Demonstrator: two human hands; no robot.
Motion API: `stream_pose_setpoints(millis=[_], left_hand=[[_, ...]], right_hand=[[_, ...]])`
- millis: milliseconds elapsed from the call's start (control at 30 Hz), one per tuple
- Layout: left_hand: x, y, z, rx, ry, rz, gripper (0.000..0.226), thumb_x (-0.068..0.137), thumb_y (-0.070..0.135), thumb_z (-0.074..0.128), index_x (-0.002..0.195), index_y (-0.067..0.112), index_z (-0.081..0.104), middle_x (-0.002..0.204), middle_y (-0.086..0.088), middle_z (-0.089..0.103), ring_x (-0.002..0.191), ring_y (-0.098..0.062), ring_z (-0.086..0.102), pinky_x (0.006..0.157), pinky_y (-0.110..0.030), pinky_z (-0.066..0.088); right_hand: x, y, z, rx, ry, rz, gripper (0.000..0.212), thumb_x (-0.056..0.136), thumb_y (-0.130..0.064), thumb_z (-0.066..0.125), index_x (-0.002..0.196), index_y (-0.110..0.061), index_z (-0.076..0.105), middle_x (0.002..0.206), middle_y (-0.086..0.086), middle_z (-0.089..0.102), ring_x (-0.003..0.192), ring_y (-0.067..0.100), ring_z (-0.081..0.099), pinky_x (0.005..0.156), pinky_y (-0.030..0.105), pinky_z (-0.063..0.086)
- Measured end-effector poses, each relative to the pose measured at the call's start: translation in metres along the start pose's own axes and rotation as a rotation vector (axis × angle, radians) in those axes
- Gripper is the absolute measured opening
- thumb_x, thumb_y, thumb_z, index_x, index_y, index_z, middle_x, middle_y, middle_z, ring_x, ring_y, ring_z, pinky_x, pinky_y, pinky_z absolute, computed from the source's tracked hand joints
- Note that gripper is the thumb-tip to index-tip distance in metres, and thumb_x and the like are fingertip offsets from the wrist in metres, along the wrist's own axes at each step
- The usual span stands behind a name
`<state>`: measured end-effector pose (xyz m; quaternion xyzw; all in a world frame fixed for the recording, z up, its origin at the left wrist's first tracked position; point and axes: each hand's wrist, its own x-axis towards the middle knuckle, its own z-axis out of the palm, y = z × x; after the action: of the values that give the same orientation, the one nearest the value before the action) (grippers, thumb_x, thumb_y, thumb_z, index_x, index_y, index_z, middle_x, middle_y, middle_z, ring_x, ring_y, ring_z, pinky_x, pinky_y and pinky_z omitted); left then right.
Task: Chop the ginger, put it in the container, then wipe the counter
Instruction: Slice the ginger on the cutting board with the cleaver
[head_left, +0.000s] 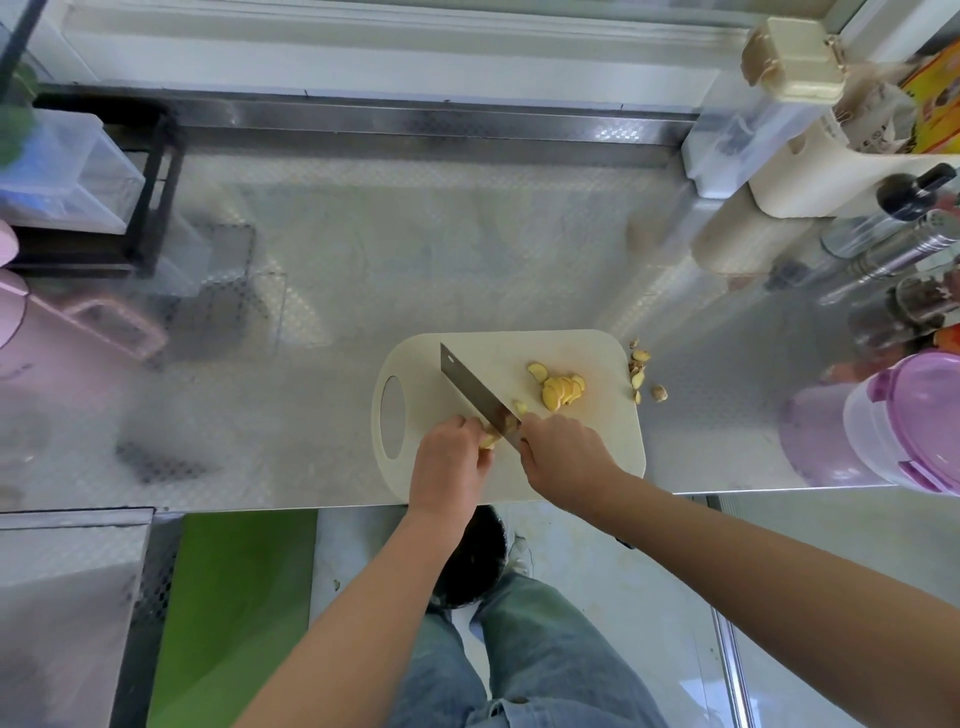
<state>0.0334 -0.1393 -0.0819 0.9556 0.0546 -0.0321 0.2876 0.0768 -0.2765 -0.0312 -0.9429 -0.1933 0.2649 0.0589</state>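
**Ginger slicing on the cutting board, both hands engaged**

The left hand (449, 460) curls its fingers down over the pale yellow ginger piece (491, 440) and holds it on the near part of the cream plastic cutting board (467, 353). The right hand (563, 452) is closed around the handle of the rectangular steel cleaver (470, 387); the handle is hidden inside the grip. The blade runs diagonally away from the person, and its near end meets the ginger piece just beside the left fingertips. A pile of yellow ginger slices (561, 389) lies on the board right of the blade, apart from both hands. Brown ginger peelings (641, 371) lie on the patterned steel bench (363, 260) just beside the board's right edge. The clear plastic container with a purple lid (909, 415) stands at the bench's right edge.
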Motion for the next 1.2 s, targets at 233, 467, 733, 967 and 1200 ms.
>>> stream_pose_setpoints(millis=[233, 467, 733, 967, 1200], left_hand=[[0.003, -0.002, 0.002, 0.044, -0.027, 0.034, 0.017, 0.065, 0.006, 0.081, 0.069, 0.009, 0.065, 0.064, -0.006, 0.060, 0.056, -0.024, 0.056, 0.049, -0.031, 0.046], [0.003, -0.002, 0.000, 0.021, -0.016, 0.054, 0.023, 0.060, 0.005, 0.084, 0.064, 0.010, 0.061, 0.060, -0.005, 0.059, 0.054, -0.024, 0.056, 0.046, -0.030, 0.047], [0.002, -0.001, -0.003, 0.041, -0.004, 0.060, 0.019, 0.067, 0.005, 0.081, 0.067, 0.008, 0.062, 0.063, -0.007, 0.059, 0.055, -0.025, 0.055, 0.049, -0.032, 0.044], [0.002, 0.000, -0.002, 0.042, 0.002, 0.012, 0.011, 0.075, 0.011, 0.075, 0.075, 0.006, 0.065, 0.071, -0.010, 0.063, 0.063, -0.029, 0.059, 0.057, -0.036, 0.047], [-0.004, -0.002, -0.001, 0.050, -0.004, -0.010, 0.011, 0.077, 0.017, 0.074, 0.080, 0.009, 0.066, 0.074, -0.007, 0.063, 0.066, -0.026, 0.059, 0.058, -0.034, 0.045]], right_hand=[[0.017, -0.007, 0.008, 0.011, 0.031, 0.009, 0.017, 0.096, -0.014, 0.038, 0.107, -0.007, 0.049, 0.086, 0.011, 0.058, 0.081, 0.033, 0.060, 0.060, 0.032, 0.033], [0.018, -0.002, 0.018, 0.081, 0.105, -0.013, 0.022, 0.099, -0.024, 0.037, 0.110, -0.007, 0.046, 0.084, 0.012, 0.058, 0.074, 0.035, 0.054, 0.060, 0.032, 0.032], [0.017, -0.003, 0.013, 0.215, 0.114, 0.091, 0.019, 0.099, -0.028, 0.041, 0.091, -0.011, 0.045, 0.086, 0.012, 0.058, 0.074, 0.032, 0.050, 0.061, 0.033, 0.033], [0.015, -0.002, 0.014, 0.158, 0.126, 0.077, 0.023, 0.100, -0.030, 0.039, 0.100, -0.009, 0.048, 0.092, 0.014, 0.061, 0.084, 0.036, 0.057, 0.063, 0.034, 0.037], [0.009, 0.006, 0.010, 0.184, 0.124, 0.094, 0.020, 0.099, -0.030, 0.041, 0.099, -0.010, 0.043, 0.083, 0.011, 0.053, 0.074, 0.032, 0.050, 0.059, 0.034, 0.032]])
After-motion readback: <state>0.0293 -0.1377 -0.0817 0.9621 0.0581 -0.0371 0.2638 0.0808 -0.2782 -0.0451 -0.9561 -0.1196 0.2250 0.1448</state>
